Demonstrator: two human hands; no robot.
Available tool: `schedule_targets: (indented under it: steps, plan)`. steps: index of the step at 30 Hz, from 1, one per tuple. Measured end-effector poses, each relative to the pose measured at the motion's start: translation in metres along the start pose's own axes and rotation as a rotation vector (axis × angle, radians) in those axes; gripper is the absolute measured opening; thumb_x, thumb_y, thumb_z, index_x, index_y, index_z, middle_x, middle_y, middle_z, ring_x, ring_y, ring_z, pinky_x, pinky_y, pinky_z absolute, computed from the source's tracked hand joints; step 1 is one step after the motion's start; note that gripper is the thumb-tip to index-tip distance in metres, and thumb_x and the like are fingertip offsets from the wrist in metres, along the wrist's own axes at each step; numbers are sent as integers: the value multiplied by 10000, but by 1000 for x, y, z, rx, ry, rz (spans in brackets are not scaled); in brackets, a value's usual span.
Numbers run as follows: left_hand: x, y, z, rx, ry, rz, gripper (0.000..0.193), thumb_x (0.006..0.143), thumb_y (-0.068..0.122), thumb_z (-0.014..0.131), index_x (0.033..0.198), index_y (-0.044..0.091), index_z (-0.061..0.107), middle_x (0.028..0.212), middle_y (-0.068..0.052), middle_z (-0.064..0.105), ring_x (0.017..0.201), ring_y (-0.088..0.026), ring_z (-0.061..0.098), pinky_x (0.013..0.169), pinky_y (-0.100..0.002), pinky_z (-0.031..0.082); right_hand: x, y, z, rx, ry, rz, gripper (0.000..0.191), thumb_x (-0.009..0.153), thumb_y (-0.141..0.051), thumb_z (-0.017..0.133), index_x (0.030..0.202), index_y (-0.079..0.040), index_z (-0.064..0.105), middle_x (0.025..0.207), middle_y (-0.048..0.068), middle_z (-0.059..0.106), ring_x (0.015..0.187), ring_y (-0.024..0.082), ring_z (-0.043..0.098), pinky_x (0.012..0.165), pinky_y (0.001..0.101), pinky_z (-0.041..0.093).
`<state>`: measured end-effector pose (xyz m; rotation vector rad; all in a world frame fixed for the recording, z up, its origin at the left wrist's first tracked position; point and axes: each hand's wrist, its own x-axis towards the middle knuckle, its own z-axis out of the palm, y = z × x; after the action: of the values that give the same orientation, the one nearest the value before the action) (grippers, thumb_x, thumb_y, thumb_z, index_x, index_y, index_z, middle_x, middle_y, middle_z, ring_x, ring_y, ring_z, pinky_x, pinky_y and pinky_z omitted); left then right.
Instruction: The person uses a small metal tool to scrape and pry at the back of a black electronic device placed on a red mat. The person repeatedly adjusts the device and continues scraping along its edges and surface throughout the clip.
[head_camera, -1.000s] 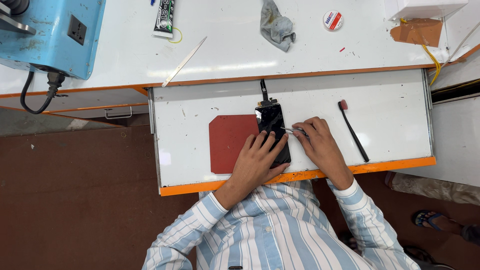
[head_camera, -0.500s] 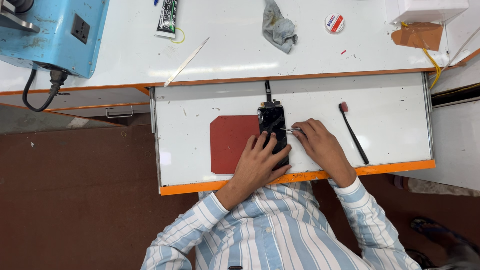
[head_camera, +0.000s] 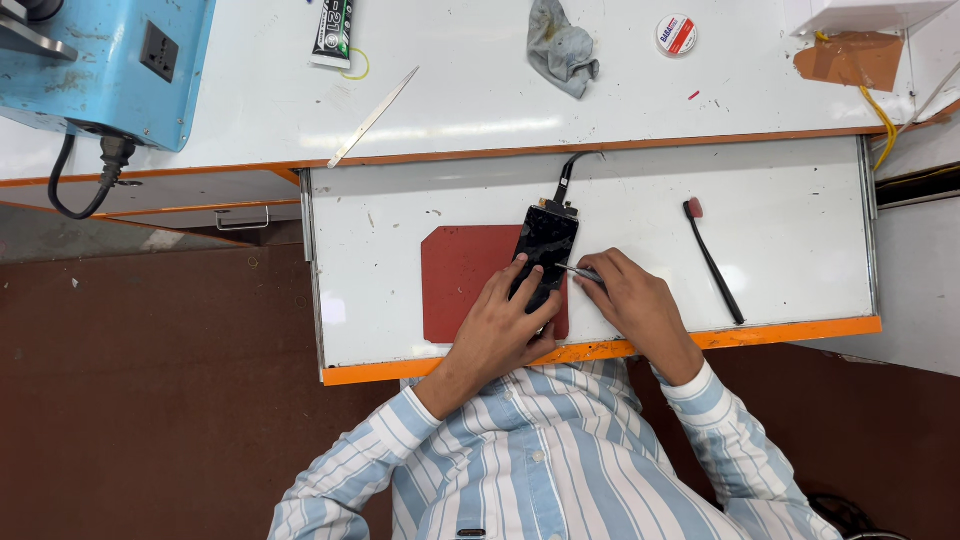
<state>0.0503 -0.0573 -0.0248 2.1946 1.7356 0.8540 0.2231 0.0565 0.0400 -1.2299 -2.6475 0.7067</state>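
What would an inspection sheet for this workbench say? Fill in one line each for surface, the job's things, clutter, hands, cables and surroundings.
Surface: white pull-out shelf with orange edge, below a white bench top.
Job's things: black phone screen partly on a red mat; thin metal tool touching it.
Clutter: black brush, grey rag, tube, metal strip, tape roll.
Hands: left hand presses the screen; right hand grips the tool.
Cables: black cord under a blue machine; yellow wire.
Surroundings: brown floor.
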Motion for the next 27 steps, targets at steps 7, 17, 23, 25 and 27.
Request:
schedule_targets:
  steps: [7, 17, 23, 25, 27]
  plan:
    - [-10, -7, 8, -25, -45, 1, 468, 843, 255, 711, 1265, 65, 648, 1395, -311, 556, 1418, -509, 419, 1177, -589, 379, -6, 4, 7, -28, 178, -204, 183, 958, -153, 673, 1098, -35, 677, 994, 75, 664, 856, 235, 701, 707, 315, 589]
    - [-11, -9, 14, -15, -23, 12, 493, 864, 220, 652, 1297, -15, 643, 1390, -325, 563, 1397, -506, 451, 1151, -564, 396, -3, -1, 1, 51, -56, 52, 263, 937, -204, 679, 1115, -13, 645, 1018, 91, 713, 778, 244, 726, 619, 322, 577]
    - [-10, -8, 6, 15, -5, 17, 497, 856, 207, 653, 1301, -16, 644, 1403, -307, 568, 1405, -481, 468, 1160, -549, 418, -3, -5, -2, 55, 65, -65, 175, 976, -180, 656, 1073, -43, 704, 964, 100, 709, 825, 248, 708, 676, 321, 570]
    - [-11, -7, 5, 4, 19, 29, 495, 885, 207, 655, 1321, -24, 638, 1411, -298, 566, 1411, -479, 467, 1175, -547, 424, -4, -5, -2, 51, 34, -39, 177, 965, -180, 663, 1067, -41, 704, 959, 106, 705, 803, 242, 705, 661, 320, 568]
    - [-12, -7, 4, 0, 0, 19, 487, 886, 210, 651, 1312, -25, 638, 1411, -305, 561, 1414, -486, 460, 1166, -548, 422, -2, -3, -1, 70, 7, -8, 196, 951, -190, 675, 1069, -35, 692, 986, 110, 708, 755, 229, 710, 635, 320, 567]
